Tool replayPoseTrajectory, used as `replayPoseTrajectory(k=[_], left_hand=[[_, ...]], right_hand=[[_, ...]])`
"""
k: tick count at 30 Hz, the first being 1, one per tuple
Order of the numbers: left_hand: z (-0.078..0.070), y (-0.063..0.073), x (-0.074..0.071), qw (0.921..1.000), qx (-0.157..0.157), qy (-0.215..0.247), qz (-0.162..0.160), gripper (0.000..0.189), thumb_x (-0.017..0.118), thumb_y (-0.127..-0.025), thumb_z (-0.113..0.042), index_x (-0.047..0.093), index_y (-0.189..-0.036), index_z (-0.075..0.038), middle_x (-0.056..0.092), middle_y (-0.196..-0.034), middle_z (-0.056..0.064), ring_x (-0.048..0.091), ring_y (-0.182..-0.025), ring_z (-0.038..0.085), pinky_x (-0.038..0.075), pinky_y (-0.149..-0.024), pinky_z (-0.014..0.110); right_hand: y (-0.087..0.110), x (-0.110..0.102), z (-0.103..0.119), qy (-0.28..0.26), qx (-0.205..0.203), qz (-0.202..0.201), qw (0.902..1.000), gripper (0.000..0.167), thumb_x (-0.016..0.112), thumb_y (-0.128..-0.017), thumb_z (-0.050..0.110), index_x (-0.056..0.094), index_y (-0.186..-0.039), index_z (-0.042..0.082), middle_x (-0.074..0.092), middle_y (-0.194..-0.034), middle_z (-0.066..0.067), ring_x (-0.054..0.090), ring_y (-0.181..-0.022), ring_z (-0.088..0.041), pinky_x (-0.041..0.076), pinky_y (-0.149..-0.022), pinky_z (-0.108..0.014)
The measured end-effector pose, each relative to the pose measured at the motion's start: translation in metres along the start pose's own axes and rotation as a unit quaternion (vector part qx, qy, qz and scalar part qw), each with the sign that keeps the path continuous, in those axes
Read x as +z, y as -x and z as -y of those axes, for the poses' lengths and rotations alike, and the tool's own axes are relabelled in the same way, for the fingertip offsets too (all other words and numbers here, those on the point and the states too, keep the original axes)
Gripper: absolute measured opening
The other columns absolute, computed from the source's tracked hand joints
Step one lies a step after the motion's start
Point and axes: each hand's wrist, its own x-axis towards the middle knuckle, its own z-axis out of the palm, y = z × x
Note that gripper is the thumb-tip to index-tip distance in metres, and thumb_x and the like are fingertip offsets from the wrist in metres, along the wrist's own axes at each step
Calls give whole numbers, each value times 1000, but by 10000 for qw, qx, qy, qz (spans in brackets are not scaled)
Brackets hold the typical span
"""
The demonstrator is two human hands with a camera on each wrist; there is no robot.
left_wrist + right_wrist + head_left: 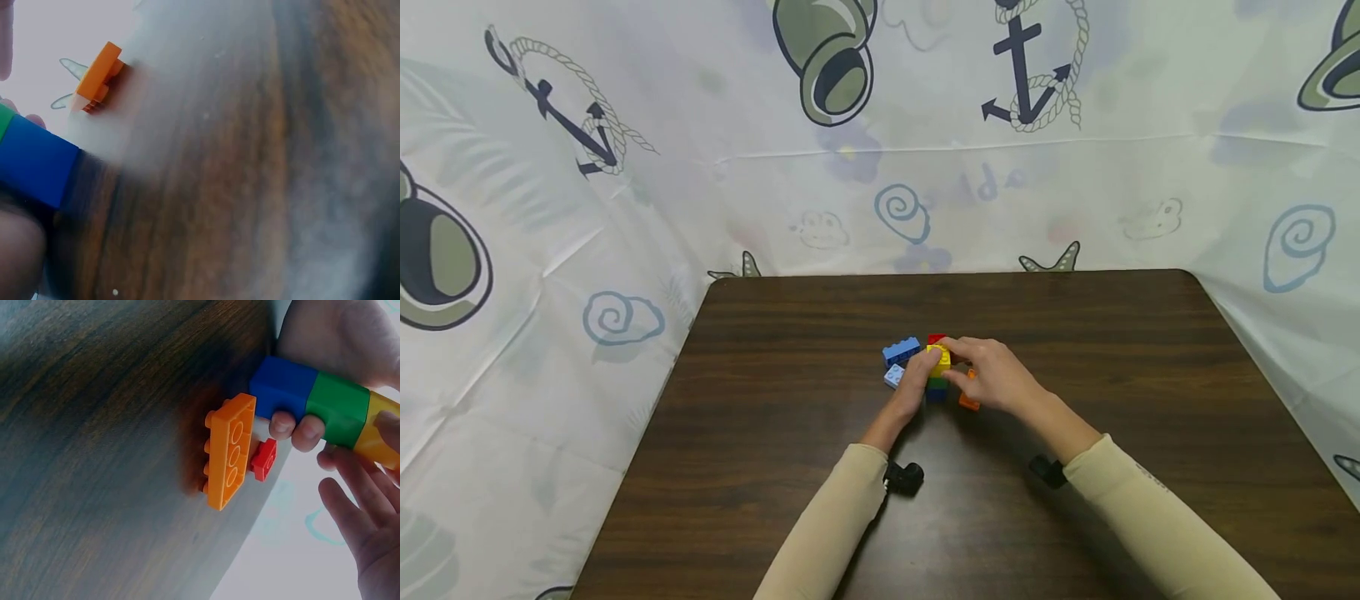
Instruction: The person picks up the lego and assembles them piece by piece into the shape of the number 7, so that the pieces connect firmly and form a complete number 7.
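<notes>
Dark blue, green and yellow toy building bricks form an upright stack, with the blue brick (284,384) lowest, the green brick (337,411) in the middle and the yellow brick (938,363) on top. My left hand (912,382) holds the stack from the left side, its fingertips (294,430) curled round the blue and green bricks. From the right, my right hand (1003,377) pinches the yellow brick between thumb and fingers. Just below that hand lies an orange brick (226,453) on its side. A red brick (936,338) sits behind the stack, partly covered.
Left of the stack lie a blue brick (901,351) and a light blue brick (893,376), close to my left hand. Everything rests on a dark wooden table (805,333). A printed white cloth (737,208) hangs beyond its far edge.
</notes>
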Motion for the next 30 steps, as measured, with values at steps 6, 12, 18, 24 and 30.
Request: replayPoseTrajectory(k=[6,12,18,24,30], left_hand=[[-3,0,6,9992,216,-258,-193,50,37,-99,-25,55,-112,20,55,-105,39,52,-80,6,45,-83,58],[-2,0,11,9961,620,-265,-570,44,39,-99,-18,57,-107,21,57,-100,40,54,-81,6,49,-77,33],[0,1,15,9926,851,-295,-815,40,39,-99,-16,60,-105,18,61,-97,35,60,-84,27,48,-75,22],[0,1,16,9915,976,-271,-819,40,38,-99,-15,60,-109,17,61,-102,35,58,-93,47,48,-79,23],[0,1,17,9911,984,-316,-835,38,38,-100,-14,61,-108,15,61,-101,35,57,-94,51,47,-79,24]], right_hand=[[0,0,-1,-71,20,4,10000,47,76,-87,16,61,-131,6,71,-107,-6,69,-90,-24,56,-79,-38],[1,1,-1,165,95,-56,9998,46,77,-87,23,63,-130,12,72,-102,-3,68,-79,-20,54,-66,-35],[3,0,0,278,107,-40,9995,51,78,-85,21,62,-131,7,72,-107,-7,68,-83,-23,55,-73,-40],[3,0,-1,302,65,-107,9995,53,79,-84,22,62,-132,7,72,-110,-8,69,-85,-24,55,-75,-43],[3,0,-3,326,29,-110,9994,50,78,-86,24,62,-131,10,72,-108,-6,68,-80,-23,56,-73,-40]])
